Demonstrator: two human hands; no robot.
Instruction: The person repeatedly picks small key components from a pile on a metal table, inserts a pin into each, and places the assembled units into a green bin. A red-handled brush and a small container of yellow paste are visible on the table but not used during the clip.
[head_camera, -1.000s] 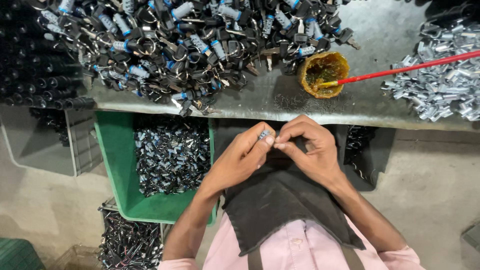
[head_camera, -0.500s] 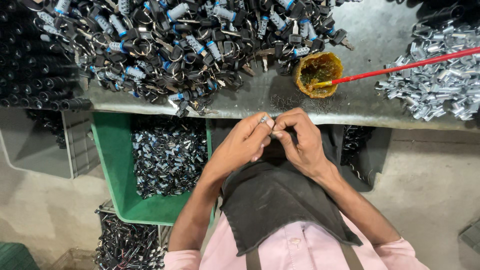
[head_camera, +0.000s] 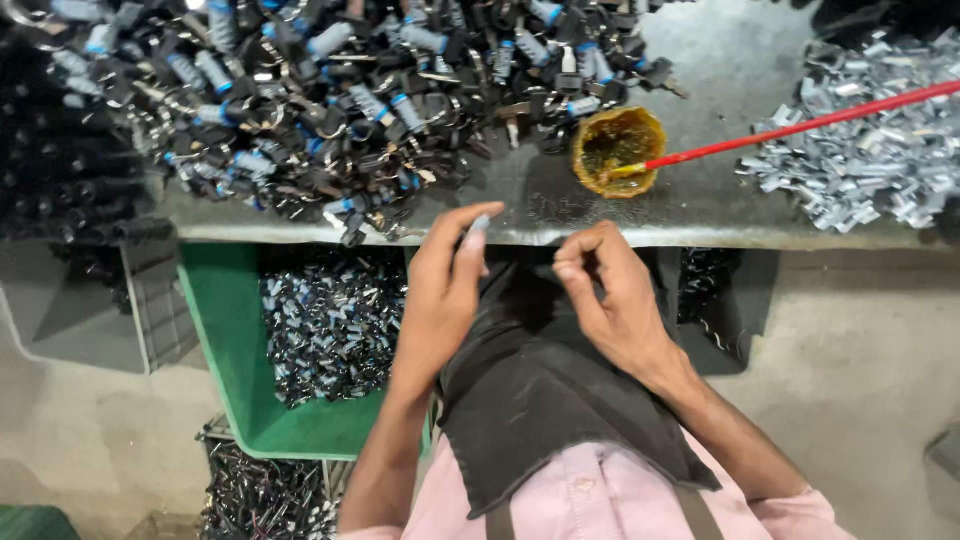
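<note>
A small grey cylindrical part (head_camera: 476, 228) is being pinched in the grip of the left hand (head_camera: 442, 290), just below the tabletop (head_camera: 700, 205) edge and near the heap of black and blue parts (head_camera: 340, 100). The right hand (head_camera: 612, 300) is being held loosely curled, empty, beside it above a dark apron (head_camera: 540, 390).

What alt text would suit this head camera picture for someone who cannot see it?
A seated person's left hand pinches a small grey part beside the loosely curled right hand, below a workbench heaped with dark keys. A green bin sits underneath.
</note>
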